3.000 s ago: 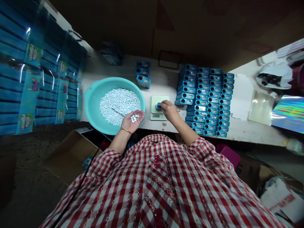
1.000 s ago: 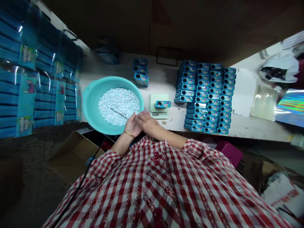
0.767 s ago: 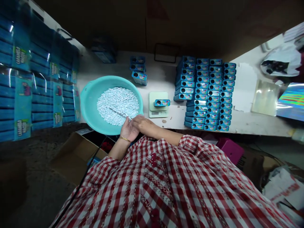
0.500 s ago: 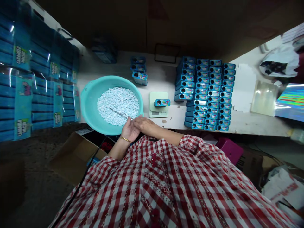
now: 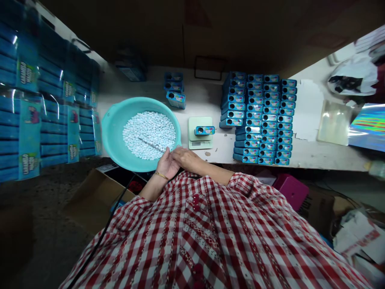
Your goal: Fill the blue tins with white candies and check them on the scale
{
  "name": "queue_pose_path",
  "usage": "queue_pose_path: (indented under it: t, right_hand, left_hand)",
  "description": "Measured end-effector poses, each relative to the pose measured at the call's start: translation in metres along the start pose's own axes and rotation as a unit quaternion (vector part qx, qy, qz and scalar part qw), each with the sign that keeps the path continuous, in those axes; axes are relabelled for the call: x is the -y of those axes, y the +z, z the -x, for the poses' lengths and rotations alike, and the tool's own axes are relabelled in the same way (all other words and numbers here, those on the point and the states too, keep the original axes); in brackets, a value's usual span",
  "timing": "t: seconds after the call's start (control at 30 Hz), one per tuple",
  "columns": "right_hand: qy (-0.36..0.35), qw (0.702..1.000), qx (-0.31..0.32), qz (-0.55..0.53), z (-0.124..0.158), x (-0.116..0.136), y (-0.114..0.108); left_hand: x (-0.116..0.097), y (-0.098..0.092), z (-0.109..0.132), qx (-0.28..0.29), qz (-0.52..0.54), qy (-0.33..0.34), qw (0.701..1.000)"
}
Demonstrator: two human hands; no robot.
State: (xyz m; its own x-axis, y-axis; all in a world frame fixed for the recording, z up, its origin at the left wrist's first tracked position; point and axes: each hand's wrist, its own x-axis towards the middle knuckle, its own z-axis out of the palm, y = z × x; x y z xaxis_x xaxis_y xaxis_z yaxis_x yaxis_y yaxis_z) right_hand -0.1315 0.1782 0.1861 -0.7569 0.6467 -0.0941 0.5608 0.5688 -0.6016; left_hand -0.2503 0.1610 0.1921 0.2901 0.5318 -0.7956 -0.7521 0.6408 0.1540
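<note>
My left hand (image 5: 167, 165) is turned palm up at the front right rim of a turquoise basin (image 5: 112, 138), its thumb raised and its fingers mostly covered. Over those fingers lies my right hand (image 5: 187, 159), curled with fingers pressed together; whatever is between the hands is hidden. Small white candies (image 5: 144, 128) fill the basin's bottom. A thin metal handle (image 5: 150, 143) lies across them, its near end close to my left thumb. To the right, a pale green scale (image 5: 192, 134) bears a blue candy tin (image 5: 205, 130) with a dark round opening.
Rows of blue tins (image 5: 270, 132) stand on the white table (image 5: 313, 154) at right. Several more tins (image 5: 176, 99) are behind the basin. Wrapped blue packs (image 5: 55, 132) are stacked at left. A large box (image 5: 150, 32) overhangs the back. An open carton (image 5: 96, 196) sits below.
My hands have shifted slightly right and stay together. The metal handle, basin, scale and tins stay where they were; the view has moved a little.
</note>
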Motion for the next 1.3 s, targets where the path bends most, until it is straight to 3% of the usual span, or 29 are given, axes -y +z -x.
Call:
queue_pose_path:
  t: [0.17, 0.37, 0.53, 0.7, 0.87, 0.97, 1.07, 1.13, 1.2, 1.3]
  right_hand:
    - [0.011, 0.999, -0.019, -0.026, 0.004, -0.006, 0.000]
    - [0.020, 0.999, -0.026, -0.040, 0.009, -0.006, -0.006]
    - [0.080, 0.982, -0.114, -0.124, 0.017, -0.018, -0.018]
    - [0.155, 0.959, -0.215, -0.099, 0.027, -0.059, -0.044]
    - [0.186, 0.967, -0.175, 0.011, 0.029, -0.087, -0.056]
    - [0.194, 0.969, -0.148, 0.046, 0.030, -0.089, -0.056]
    - [0.194, 0.965, -0.173, 0.036, 0.034, -0.087, -0.059]
    - [0.187, 0.956, -0.224, 0.009, 0.039, -0.087, -0.062]
    - [0.190, 0.938, -0.289, -0.020, 0.046, -0.088, -0.067]
    - [0.206, 0.906, -0.366, -0.046, 0.059, -0.089, -0.072]
  left_hand:
    - [0.003, -0.005, -0.005, 0.006, 0.009, 0.006, 1.000]
    - [0.006, 0.004, -0.005, 0.004, 0.013, -0.004, 1.000]
    - [0.006, 0.009, -0.008, -0.004, 0.014, 0.001, 1.000]
    - [0.003, 0.013, -0.011, -0.003, -0.028, -0.002, 1.000]
    - [0.000, 0.015, -0.011, -0.014, -0.033, 0.010, 0.999]
    - [-0.005, 0.013, -0.008, -0.020, -0.036, 0.023, 0.999]
    - [-0.017, 0.006, -0.011, -0.030, -0.046, 0.070, 0.996]
    - [-0.030, -0.002, -0.020, -0.057, -0.078, 0.133, 0.986]
    - [-0.044, -0.012, -0.035, -0.110, -0.155, 0.211, 0.959]
    - [-0.062, -0.030, -0.060, -0.157, -0.341, 0.298, 0.878]
